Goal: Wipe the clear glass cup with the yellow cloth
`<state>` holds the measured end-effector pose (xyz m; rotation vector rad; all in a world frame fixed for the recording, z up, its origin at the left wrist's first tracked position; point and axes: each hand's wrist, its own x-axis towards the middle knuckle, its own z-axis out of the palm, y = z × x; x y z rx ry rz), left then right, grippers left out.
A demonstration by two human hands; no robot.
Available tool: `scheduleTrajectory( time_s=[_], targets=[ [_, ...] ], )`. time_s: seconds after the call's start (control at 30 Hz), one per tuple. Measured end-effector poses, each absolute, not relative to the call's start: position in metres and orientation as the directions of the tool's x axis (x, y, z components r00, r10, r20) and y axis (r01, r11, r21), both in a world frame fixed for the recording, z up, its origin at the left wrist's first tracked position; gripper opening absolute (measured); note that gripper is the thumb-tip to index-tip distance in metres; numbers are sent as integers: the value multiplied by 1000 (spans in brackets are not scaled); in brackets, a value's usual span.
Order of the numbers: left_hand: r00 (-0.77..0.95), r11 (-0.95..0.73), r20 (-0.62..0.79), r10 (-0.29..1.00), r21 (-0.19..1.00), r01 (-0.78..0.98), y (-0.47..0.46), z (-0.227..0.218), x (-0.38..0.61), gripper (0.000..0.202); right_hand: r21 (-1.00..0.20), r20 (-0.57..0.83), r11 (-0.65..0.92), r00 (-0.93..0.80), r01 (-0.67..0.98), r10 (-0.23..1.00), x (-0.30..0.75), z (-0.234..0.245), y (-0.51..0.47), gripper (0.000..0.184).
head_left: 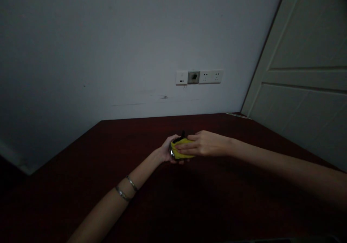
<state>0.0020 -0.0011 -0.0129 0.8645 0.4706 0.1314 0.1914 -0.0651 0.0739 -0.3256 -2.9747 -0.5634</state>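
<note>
My left hand (166,151) is wrapped around a small object with a shiny metal surface (172,152) and a dark part sticking up at its top; most of it is covered, so its kind does not show. Over it lies a yellow cloth (180,152). The fingers of my right hand (199,143) press the cloth against the object from the right side. Both hands meet above the dark red tabletop (130,138). Two metal bangles (127,188) circle my left forearm.
Behind the tabletop rises a pale wall with a row of sockets and switch plates (210,77). A white panelled door (303,77) stands to the right. A thin pale strip (238,116) lies at the far right corner of the table. The light is dim.
</note>
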Motion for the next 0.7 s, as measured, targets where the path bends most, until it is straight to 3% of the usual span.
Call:
scheduleTrajectory(
  time_s=[0.07,0.17,0.3,0.4,0.5,0.6,0.7],
  targets=[
    [888,666,-365,280,740,95,-3,-15,5,59,377,100,904,-979,202,177,192,76,-60,39],
    [847,658,-382,370,751,52,-3,-16,8,58,421,109,879,-975,224,196,194,71,-52,39],
    [712,547,-376,594,837,-15,-2,-6,7,52,452,242,780,-901,433,360,193,51,-57,45],
    [569,457,-340,749,886,-73,-4,2,7,46,392,293,699,-802,598,521,186,35,-68,51],
    [510,410,-281,813,899,-158,-8,4,10,43,201,293,672,-698,713,653,173,27,-77,54],
    [432,358,-214,876,889,-286,-10,0,13,42,-132,302,643,-587,754,751,159,30,-80,42],
    [377,276,-123,918,881,-385,-10,-5,13,45,-477,270,550,-482,685,834,146,36,-78,24]
  ],
)
